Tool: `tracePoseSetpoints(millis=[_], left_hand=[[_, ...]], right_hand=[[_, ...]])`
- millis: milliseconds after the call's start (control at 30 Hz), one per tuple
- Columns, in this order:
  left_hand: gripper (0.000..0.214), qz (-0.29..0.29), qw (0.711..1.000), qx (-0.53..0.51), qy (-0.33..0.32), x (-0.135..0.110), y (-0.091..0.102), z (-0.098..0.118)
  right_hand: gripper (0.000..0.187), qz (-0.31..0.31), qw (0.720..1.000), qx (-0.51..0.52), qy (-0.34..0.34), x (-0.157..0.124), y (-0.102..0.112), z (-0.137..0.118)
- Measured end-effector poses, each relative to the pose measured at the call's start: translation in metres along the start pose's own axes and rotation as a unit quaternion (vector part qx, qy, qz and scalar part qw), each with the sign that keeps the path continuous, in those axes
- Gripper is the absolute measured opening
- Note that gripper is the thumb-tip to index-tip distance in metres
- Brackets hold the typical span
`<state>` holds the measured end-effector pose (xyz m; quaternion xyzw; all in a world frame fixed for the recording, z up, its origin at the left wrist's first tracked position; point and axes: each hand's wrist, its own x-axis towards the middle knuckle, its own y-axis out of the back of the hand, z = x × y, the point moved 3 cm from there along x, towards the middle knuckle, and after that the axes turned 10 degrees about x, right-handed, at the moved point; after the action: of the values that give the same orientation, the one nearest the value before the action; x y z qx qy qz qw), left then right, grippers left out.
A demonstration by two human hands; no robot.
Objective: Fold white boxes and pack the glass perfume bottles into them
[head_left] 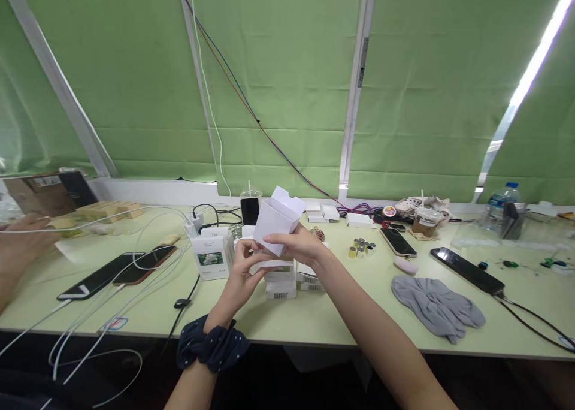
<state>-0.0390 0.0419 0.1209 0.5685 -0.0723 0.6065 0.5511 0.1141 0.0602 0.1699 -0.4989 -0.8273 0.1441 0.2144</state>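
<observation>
Holding a small white paper carton [275, 219] above the desk [314, 314], left hand [242, 272] pinching its base, right hand [300, 245] pinching its side, top flaps open, stacked white boxes [281, 284] just beneath.

Bare pale-green tabletop [314, 314] lies open along the near edge, between the white charging cables [90, 332] at left and the crumpled grey cloth [435, 305] at right; stacked white cartons [281, 281] crowd the middle; black phones [467, 270] block the far right.
</observation>
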Motion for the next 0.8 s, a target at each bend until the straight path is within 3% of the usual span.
tracePoseSetpoints(millis=[100, 367, 667, 800], left_hand=[[0.017, 0.003, 0.999, -0.040, 0.025, -0.002, -0.002, -0.006], [0.012, -0.028, 0.993, -0.095, 0.058, -0.003, -0.007, -0.013], [0.013, -0.024, 0.989, -0.118, 0.081, -0.002, -0.014, -0.009], [0.014, -0.020, 0.989, -0.120, 0.088, -0.005, -0.016, -0.010]], right_hand=[[0.051, -0.006, 0.998, -0.056, -0.004, -0.002, 0.008, -0.006], [0.049, -0.093, 0.977, -0.189, -0.037, 0.005, 0.019, -0.015], [0.055, -0.151, 0.958, -0.242, 0.016, 0.009, 0.011, -0.011], [0.049, -0.165, 0.955, -0.244, 0.032, 0.009, 0.008, -0.009]])
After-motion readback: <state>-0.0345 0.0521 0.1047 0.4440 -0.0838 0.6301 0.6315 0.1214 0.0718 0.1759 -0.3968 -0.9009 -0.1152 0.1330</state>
